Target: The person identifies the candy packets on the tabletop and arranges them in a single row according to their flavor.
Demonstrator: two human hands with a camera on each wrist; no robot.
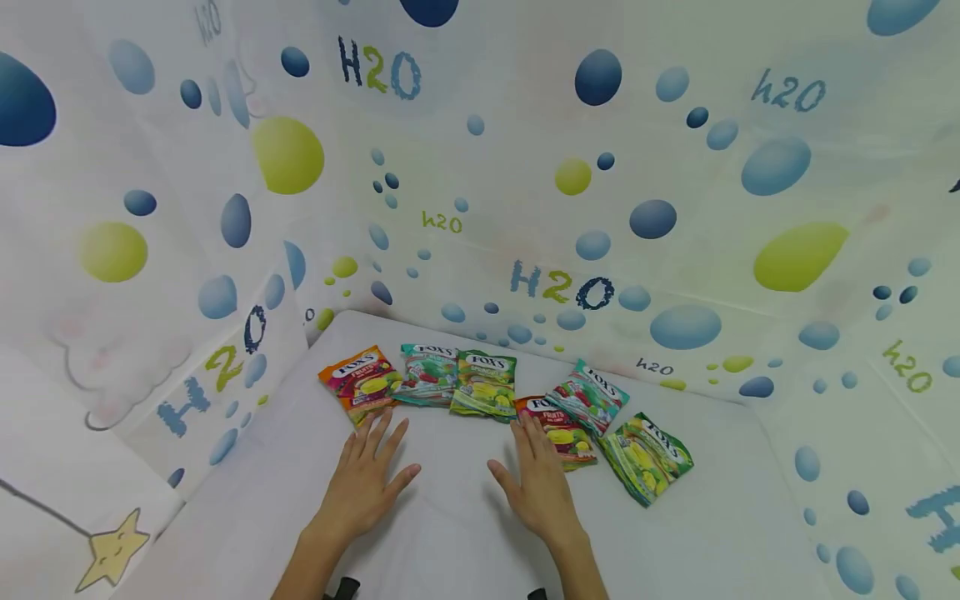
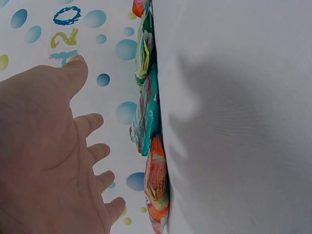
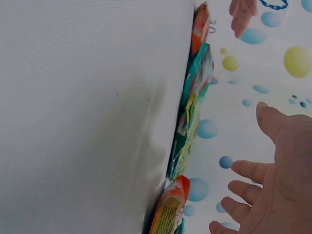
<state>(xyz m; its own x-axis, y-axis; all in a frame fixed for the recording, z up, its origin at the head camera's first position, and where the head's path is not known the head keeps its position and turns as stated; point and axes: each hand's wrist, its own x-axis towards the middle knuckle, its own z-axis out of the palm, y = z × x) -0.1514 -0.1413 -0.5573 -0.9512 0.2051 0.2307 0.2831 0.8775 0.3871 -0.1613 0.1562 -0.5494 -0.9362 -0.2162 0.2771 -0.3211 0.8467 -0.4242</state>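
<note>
L hand (image 1: 363, 483) hovered over the white tabletop (image 1: 450, 529), fingers spread, gripping nothing; fingertips were nr the front edge of a red Fox's Fruits bag (image 1: 362, 383), which lay twd the bk L corner. R hand (image 1: 542, 487) also hovered, fingers straight, thumb out, pinching nothing; its fingertips overlapped a second red Fox's Fruits bag (image 1: 572, 439) in head view, but R wrist view showed them apart, above the bags. Along the bk edge, R of the first red one, lay a teal Fox's bag (image 1: 427, 377), touching a green Fox's bag (image 1: 485, 387). Twd the bk R corner, a second teal Fox's bag (image 1: 588, 398) partly covered the second red one, w/ a second green Fox's bag (image 1: 648, 458) just beside, nearest the R edge.
</note>
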